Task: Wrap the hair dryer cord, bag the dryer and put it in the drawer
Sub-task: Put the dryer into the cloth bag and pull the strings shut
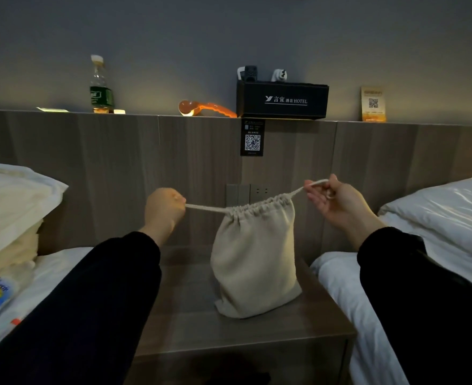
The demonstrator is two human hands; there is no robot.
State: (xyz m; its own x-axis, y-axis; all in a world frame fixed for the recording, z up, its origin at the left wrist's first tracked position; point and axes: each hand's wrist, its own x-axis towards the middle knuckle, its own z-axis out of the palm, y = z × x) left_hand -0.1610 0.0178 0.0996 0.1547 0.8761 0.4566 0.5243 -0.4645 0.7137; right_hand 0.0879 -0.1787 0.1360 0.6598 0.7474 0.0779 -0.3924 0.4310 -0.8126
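A beige cloth drawstring bag (254,259) stands upright on the wooden nightstand (190,326), its mouth gathered tight. It bulges as if full; the hair dryer and its cord are hidden from view. My left hand (164,208) is closed on the left end of the drawstring (205,208), left of the bag's mouth. My right hand (330,202) pinches the right loop of the same string, up and to the right of the mouth. The string is stretched taut between both hands. No drawer front shows clearly below the nightstand top.
White beds flank the nightstand, with pillows at left (10,207) and right (451,212). On the headboard ledge stand a green-labelled bottle (100,87), an orange massager (207,108), a black hotel box (282,100) and a QR card (373,104). A wall socket panel (247,194) sits behind the bag.
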